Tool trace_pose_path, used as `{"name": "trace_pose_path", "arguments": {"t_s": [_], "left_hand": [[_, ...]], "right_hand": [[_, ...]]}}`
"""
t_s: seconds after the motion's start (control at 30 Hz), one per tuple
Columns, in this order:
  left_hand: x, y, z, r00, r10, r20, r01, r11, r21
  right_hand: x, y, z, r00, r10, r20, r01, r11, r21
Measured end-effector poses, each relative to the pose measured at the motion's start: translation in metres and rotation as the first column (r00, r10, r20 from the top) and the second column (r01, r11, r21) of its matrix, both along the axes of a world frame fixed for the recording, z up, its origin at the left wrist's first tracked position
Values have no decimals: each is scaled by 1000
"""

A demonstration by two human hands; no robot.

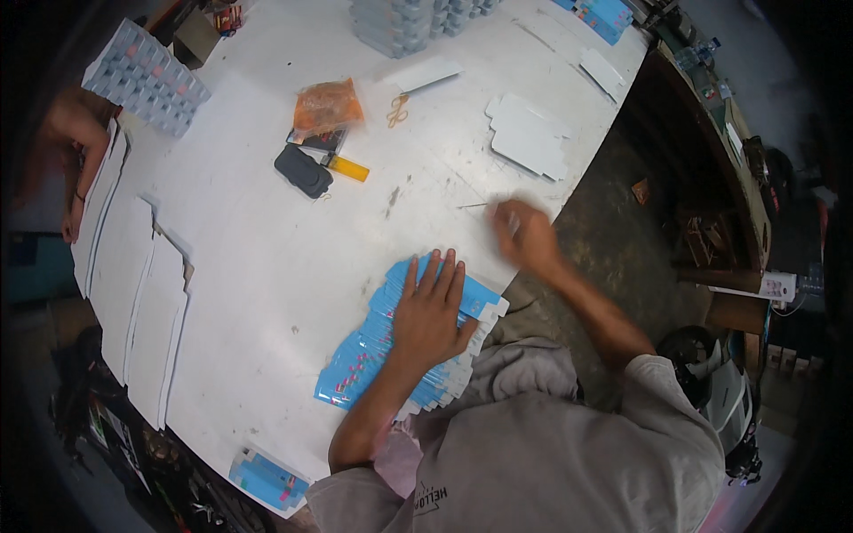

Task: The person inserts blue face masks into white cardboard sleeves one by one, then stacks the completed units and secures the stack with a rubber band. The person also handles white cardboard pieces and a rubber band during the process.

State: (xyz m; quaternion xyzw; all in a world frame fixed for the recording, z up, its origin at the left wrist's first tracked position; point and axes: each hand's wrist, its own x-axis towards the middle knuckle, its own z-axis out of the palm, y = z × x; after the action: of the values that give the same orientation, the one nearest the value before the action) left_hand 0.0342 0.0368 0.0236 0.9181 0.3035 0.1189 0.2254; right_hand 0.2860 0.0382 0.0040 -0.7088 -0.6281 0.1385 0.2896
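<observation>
My left hand [431, 311] lies flat with its fingers stretched out. It presses on a fanned stack of blue printed carton blanks [355, 355] with white tabs, near the table's front edge. My right hand [524, 233] is above the table's right edge, apart from the stack and blurred by motion. Its fingers are curled closed. Just left of them shows a thin dark line [473, 206]; whether the hand holds it I cannot tell.
On the white table [258, 293] are an orange bag [329, 107], a black case [303, 171], a yellow lighter [348, 168], scissors [397, 110] and white card sheets [529, 138]. Large white sheets [151, 311] lie left, near another person's arm [84, 160]. Grey stacked trays [147, 75] stand far left.
</observation>
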Motion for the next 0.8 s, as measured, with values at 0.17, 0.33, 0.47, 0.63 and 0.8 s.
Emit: {"name": "trace_pose_path", "arguments": {"t_s": [0.17,0.33,0.47,0.63,0.8], "left_hand": [[4,0,-5,998,38,57,-38,999,3],[4,-1,-14,996,74,48,-72,997,-38],[1,4,0,997,60,46,-59,998,-8],[3,2,-3,998,64,14,-64,998,-19],[6,5,10,996,76,-48,-70,991,117]], "right_hand": [[84,54,-18,753,-67,654,-108,969,224],[72,55,0,850,85,520,-41,994,-97],[42,34,0,995,22,96,-33,992,121],[-22,-7,15,965,219,144,-237,964,120],[-44,-24,25,984,102,-147,-108,994,-36]]}}
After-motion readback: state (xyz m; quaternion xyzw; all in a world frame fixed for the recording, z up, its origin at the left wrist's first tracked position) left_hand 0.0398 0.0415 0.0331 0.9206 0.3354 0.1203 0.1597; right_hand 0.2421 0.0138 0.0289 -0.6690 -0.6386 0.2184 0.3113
